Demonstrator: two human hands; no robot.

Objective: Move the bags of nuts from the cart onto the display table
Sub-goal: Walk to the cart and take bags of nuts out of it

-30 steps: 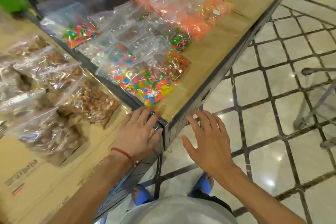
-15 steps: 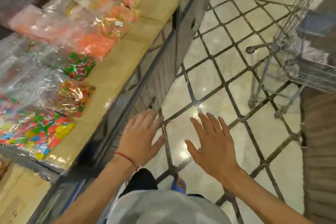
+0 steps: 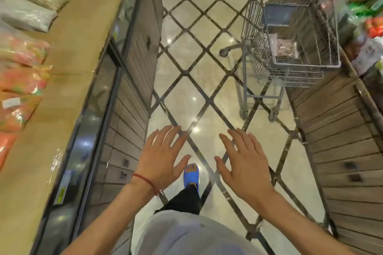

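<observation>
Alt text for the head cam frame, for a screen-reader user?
The left hand and right hand are open and empty above a tiled aisle floor. A wire cart stands ahead on the right with a bag of brown contents inside; a display table of bagged goods runs along the left.

A clear bag of brown nuts lies in the wire cart, apart from the display table

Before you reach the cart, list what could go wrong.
1. The cart stands on wheels on the glossy floor; leaning on it may roll it away.
2. The bag lies deep inside it, so its plastic could snag on the wires.
3. The open blue slipper might slip on that polished tile.
</observation>
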